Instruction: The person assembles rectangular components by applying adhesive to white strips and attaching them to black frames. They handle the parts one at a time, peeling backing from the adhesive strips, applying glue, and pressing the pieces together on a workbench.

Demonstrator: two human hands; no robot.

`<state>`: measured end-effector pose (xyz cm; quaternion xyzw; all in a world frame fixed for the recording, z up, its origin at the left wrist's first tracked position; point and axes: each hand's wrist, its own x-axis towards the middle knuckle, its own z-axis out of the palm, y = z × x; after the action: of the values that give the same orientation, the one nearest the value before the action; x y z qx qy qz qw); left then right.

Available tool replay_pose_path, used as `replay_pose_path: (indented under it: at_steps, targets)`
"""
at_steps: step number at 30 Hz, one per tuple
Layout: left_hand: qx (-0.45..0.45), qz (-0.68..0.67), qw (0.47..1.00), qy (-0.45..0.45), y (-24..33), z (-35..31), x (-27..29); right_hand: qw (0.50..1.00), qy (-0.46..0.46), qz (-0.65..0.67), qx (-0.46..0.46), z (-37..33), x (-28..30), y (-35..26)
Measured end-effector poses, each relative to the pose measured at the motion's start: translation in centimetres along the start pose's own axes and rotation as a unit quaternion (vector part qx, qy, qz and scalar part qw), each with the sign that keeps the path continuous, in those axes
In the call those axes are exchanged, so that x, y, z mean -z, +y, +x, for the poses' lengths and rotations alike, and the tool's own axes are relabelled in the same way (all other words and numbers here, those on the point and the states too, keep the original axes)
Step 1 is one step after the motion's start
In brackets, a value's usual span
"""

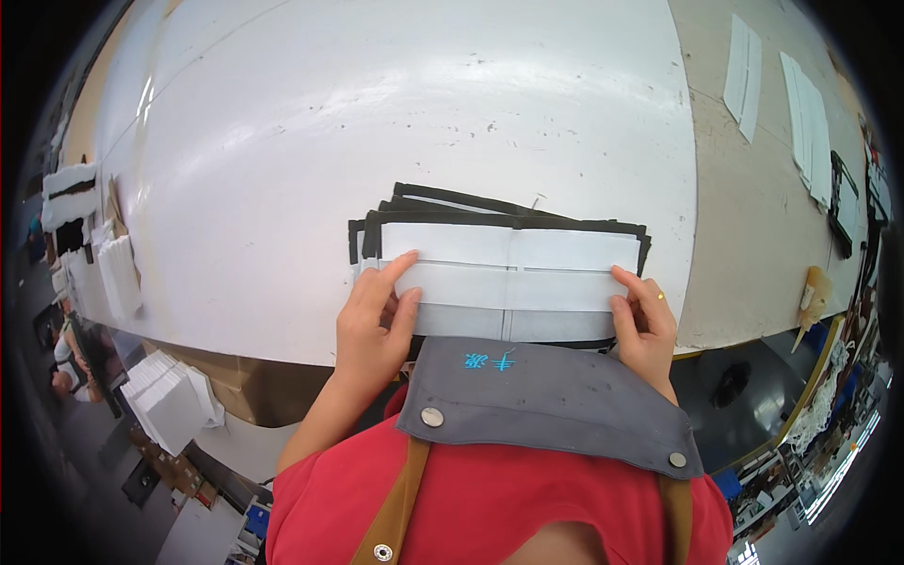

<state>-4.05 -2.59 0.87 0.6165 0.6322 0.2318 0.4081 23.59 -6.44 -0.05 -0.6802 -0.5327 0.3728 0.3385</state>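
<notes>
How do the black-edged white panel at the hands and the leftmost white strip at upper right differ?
The panel has a black border; the strip shows none. The panel looks broad; the strip, narrow. The left hand and right hand touch the panel; neither touches the strip. Both are mostly white.

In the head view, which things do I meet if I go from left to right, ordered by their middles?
Lower-left white stack → left hand → black-edged white panel → right hand → yellowish bottle.
</notes>
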Motion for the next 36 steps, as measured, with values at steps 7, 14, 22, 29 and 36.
replay_pose_path:
  at_steps: [7,14,22,29,36]
  targets:
    - [-0.026,0.036,0.999,-0.009,0.6,0.2,0.7,1.0,-0.004,-0.018,-0.017,-0.2,0.0,-0.3]
    - [-0.024,0.043,0.999,-0.007,0.8,0.5,0.5,1.0,-0.005,-0.011,-0.025,-0.3,0.1,-0.1]
    - [-0.063,0.124,0.99,0.003,0.5,0.3,0.1,1.0,-0.028,-0.01,0.003,0.4,0.5,-0.6]
    - [-0.072,0.133,0.988,0.009,0.7,0.1,-0.2,0.999,-0.018,-0.01,0.026,0.6,0.5,-0.3]
    - [-0.073,0.132,0.988,0.018,0.6,0.0,-0.3,0.998,-0.038,-0.051,0.02,0.9,0.8,-0.8]
